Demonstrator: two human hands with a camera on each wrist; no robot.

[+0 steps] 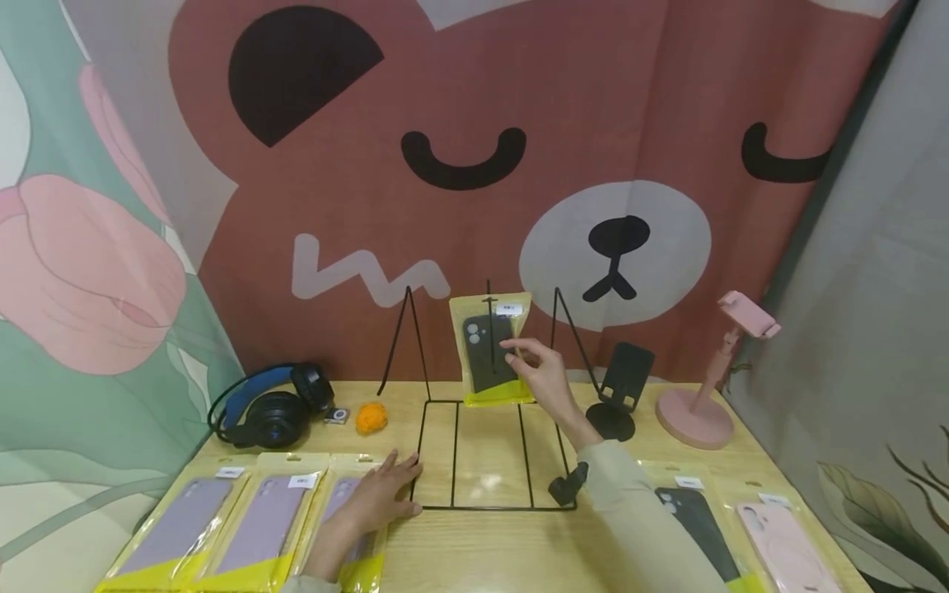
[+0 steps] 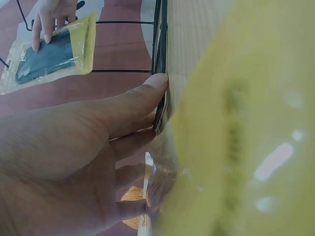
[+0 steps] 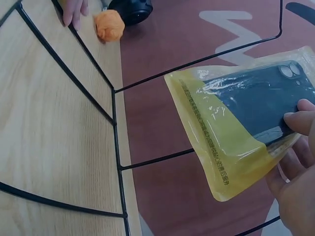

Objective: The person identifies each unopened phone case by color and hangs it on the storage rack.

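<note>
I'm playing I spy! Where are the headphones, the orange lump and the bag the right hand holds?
Headphones (image 1: 276,418): head view, on the lower ear cup.
Orange lump (image 1: 371,417): head view, on its middle.
Held bag (image 3: 231,132): right wrist view, on its yellow end.

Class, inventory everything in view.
Wire rack: 1, black, centre
Held pack: 1, dark case, at rack
Case packs: 3, purple, front left
Other packs: 2, dark and pink, front right
Headphones: 1, black-blue, back left
Square item: 1, silver, beside headphones
Round item: 1, orange, left of rack
Phone stands: 2, black and pink, back right
Table: 1, tan, beneath
Curtains: 3, brown, green, grey, around
Unclear object: 1, black, near rack's corner
Sleeves: 2, pale, at wrists
Left hand: 1, touching rack
Right hand: 1, holding pack
</note>
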